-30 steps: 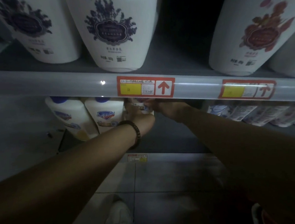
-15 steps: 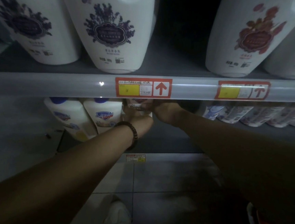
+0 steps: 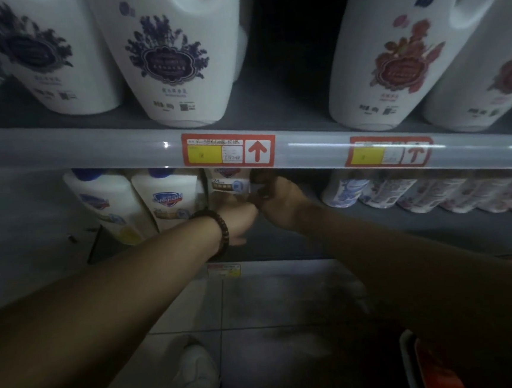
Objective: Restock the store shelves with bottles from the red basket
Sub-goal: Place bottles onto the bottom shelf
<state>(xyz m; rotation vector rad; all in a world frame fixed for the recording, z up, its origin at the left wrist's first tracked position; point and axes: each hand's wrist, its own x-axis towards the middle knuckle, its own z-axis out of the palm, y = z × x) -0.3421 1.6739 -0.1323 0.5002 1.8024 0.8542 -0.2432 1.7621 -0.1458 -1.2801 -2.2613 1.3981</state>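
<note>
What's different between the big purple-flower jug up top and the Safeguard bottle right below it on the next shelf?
The purple-flower jug looks much larger than the Safeguard bottle. The jug stands on the upper shelf, the bottle on the lower shelf. The jug has a moulded handle hole near its top; the bottle shows a blue cap instead. Both are white and stand upright.

White purple-flowered jug, white red-flowered jug, red-and-yellow price tag, blue-capped white bottles, red basket.
</note>
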